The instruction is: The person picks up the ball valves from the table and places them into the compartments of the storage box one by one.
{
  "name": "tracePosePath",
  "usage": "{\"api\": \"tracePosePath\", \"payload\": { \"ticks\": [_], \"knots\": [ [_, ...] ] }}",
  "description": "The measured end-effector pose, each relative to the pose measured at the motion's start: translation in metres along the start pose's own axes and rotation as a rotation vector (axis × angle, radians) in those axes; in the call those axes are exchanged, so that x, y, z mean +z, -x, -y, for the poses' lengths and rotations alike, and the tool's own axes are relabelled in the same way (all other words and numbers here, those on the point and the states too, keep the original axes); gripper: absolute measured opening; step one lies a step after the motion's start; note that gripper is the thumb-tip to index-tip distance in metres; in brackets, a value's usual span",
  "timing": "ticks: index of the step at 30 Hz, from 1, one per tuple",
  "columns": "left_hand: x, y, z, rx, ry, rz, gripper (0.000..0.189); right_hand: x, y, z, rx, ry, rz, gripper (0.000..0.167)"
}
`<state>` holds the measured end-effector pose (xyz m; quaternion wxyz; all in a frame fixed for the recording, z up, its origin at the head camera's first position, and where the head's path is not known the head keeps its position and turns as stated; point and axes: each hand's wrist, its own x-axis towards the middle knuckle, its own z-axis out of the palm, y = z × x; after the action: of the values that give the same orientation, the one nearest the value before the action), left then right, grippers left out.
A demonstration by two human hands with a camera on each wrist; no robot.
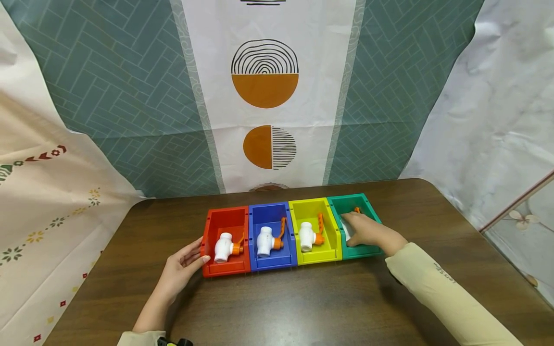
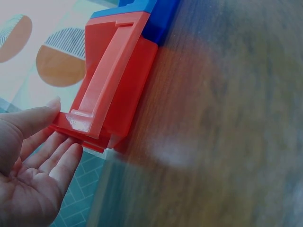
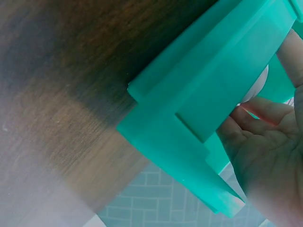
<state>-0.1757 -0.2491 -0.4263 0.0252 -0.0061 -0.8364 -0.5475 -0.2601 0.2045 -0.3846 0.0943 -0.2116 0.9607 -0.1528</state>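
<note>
Four joined bins stand in a row, each with a white plastic ball valve with an orange handle. My left hand [image 1: 179,269] touches the left side of the red bin [image 1: 227,270], thumb at its front corner rim; in the left wrist view its fingers [image 2: 66,165] lie fairly straight along the outside. Inside the green bin [image 1: 363,253], my right hand [image 1: 368,230] grips a white ball valve [image 3: 255,87], mostly hidden by the fingers. Other valves lie in the red bin [image 1: 223,247], the blue bin [image 1: 265,241] and the yellow bin [image 1: 307,237].
The bins stand on a dark brown wooden table [image 1: 294,307], with wood surface in front and at both sides. A patterned cloth [image 1: 268,178] hangs behind the back edge. More cloth [image 1: 47,216] drapes at the left, and a white sheet [image 1: 489,158] at the right.
</note>
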Motion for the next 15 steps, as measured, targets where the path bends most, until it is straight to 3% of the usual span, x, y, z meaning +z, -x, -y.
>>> {"api": "tracePosePath", "payload": {
  "ticks": [15],
  "knots": [
    [0.0,-0.0008,0.0003,-0.009,-0.004,0.0,0.058,-0.0039,0.0002,-0.0045,-0.022,-0.021,0.02,0.075]
  ]
}}
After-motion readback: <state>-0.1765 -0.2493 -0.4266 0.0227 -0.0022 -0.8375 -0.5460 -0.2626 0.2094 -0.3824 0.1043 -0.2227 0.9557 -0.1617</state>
